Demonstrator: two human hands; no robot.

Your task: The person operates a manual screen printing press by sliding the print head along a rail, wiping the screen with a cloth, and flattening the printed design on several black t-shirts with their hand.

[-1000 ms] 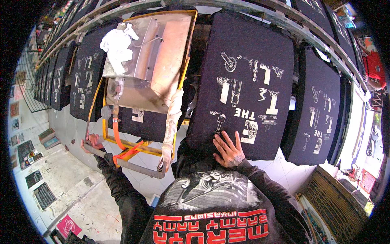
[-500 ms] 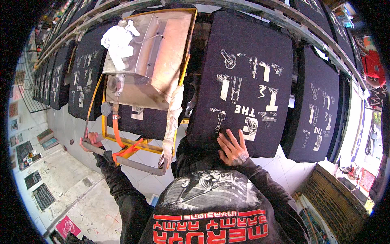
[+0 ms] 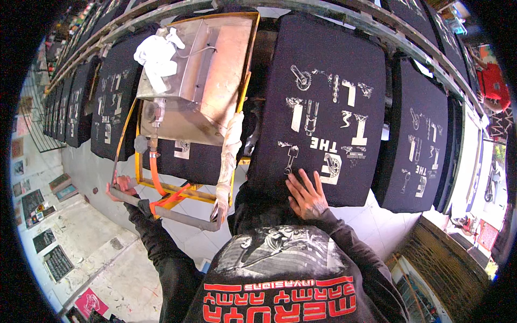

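Head view: all places taken from the box (image 3: pixel 229 54).
Left hand (image 3: pixel 125 187): below the box's left side, fingers curled round the handle (image 3: pixel 183 218); some are hidden.
Right hand (image 3: pixel 307 198): right of and below the box; palm down, fingers slightly spread on the shirt (image 3: pixel 326 116), grasping nothing.
Smear risk: fingertips rest beside the white print (image 3: pixel 356 132); if it is wet, a sideways slide could smudge it.
Scorch risk: the box looks like a heater; if hot, its cloth (image 3: pixel 156 56) could singe.
Snag risk: a hard tug on the handle could strain the hose (image 3: pixel 153 172).
Box: angular, dull sheet metal, yellow frame (image 3: pixel 138 169).
Shirt: just right of box; matte black, flat, round-cornered.
Cloth: on box, upper left; white, crumpled.
Hose: below box; orange, smooth, curved.
Handle: below box; grey, rod-like.
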